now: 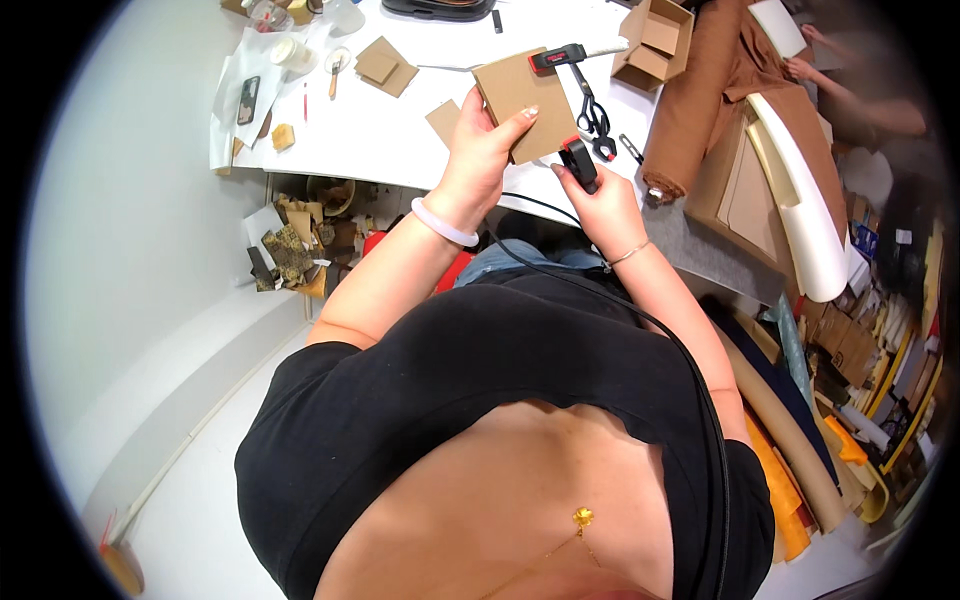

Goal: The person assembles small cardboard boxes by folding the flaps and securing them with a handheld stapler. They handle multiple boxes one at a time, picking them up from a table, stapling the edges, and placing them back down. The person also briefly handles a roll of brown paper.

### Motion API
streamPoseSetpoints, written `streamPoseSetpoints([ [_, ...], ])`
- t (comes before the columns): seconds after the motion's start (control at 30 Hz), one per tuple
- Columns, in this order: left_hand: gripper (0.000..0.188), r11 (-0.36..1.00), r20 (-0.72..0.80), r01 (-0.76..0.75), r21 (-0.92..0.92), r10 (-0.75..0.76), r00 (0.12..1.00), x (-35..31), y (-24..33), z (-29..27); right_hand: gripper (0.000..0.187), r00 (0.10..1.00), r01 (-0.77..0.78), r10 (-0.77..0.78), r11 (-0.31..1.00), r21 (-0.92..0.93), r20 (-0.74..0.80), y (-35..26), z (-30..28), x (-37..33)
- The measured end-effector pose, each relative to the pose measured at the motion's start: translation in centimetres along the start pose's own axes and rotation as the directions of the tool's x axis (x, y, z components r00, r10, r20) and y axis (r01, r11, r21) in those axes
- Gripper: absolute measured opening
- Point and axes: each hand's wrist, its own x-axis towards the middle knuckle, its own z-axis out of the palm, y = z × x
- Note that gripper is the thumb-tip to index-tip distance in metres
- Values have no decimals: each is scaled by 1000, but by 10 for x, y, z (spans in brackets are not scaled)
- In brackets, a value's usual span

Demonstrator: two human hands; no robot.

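A square tan board [525, 95] is held up over the near edge of the white table [430, 130]. My left hand [485, 145] grips its left side, thumb across the face and fingers behind. One black-and-red clamp [557, 58] sits at the board's upper right corner. A second black-and-red clamp [578, 165] is in my right hand [605, 205], at the lower right corner; I cannot tell whether its jaws bite the board. Just right of the board lie black-handled scissors [594, 122]. Behind my left hand a smaller tan piece [441, 120] shows partly.
Tan squares [383, 68], a brush [334, 80], a yellow block [283, 137] and a phone [248, 100] lie on the left. An open cardboard box [655, 45] and a brown fabric roll [695, 95] stand right. A black cable [690, 360] crosses my body. Another person's arm [860, 98] is far right.
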Motion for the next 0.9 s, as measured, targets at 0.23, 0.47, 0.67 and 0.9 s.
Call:
streamPoseSetpoints([
  [0.23, 52, 998, 37, 40, -46, -38, 999, -5, -10, 9, 45, 999, 6, -7, 1000, -19, -37, -3, -5, -7],
  [0.47, 53, 996, 49, 56, -71, -53, 997, -5, -17, 25, 45, 997, -44, 44, 999, -4, -57, 1, -11, -11],
  [0.67, 50, 990, 89, 95, -105, -86, 992, -2, -20, 36, 49, 996, -68, 66, 997, -30, -67, 6, -14, -14],
  [0.9, 49, 989, 110, 102, -104, -90, 990, 1, -24, 39, 49, 994, -101, 100, 993, -55, -33, 4, -13, -14],
])
